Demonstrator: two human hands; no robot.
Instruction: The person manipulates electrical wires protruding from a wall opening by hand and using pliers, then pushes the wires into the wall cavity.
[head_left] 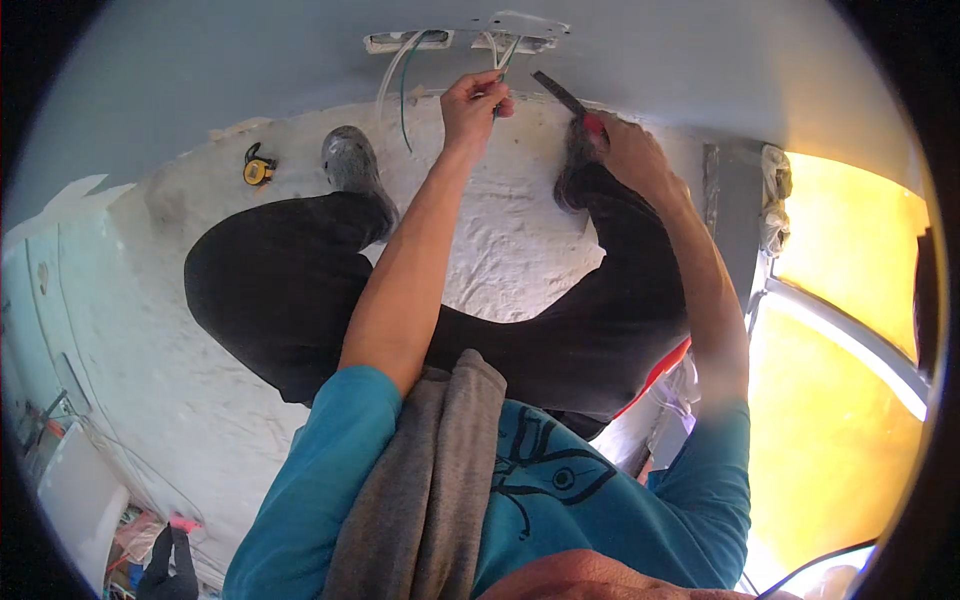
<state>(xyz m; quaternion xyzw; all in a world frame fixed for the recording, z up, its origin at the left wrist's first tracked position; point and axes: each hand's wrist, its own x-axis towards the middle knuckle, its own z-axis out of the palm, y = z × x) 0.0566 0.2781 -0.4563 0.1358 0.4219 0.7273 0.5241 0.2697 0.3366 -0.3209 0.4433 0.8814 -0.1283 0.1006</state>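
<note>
My left hand (475, 110) has its fingers closed on the thin white and green wires (508, 55) coming from the right wall opening (535, 42). My right hand (635, 155) grips a red-handled tool with a long dark blade (555, 90), its tip angled up toward the wall beside those wires. Loose white and green cables (392, 75) hang from the left opening (380, 43). A yellow-and-black tape measure (257, 172) lies on the pale floor covering (230, 330) beside my left shoe (350, 165).
I sit low, knees bent, facing the grey wall (250, 80). At right are a narrow ledge with wrapped bundles (775, 200) and bright yellow panels (835, 400). At lower left are a pale board (75, 485), cords and mixed items (135, 540).
</note>
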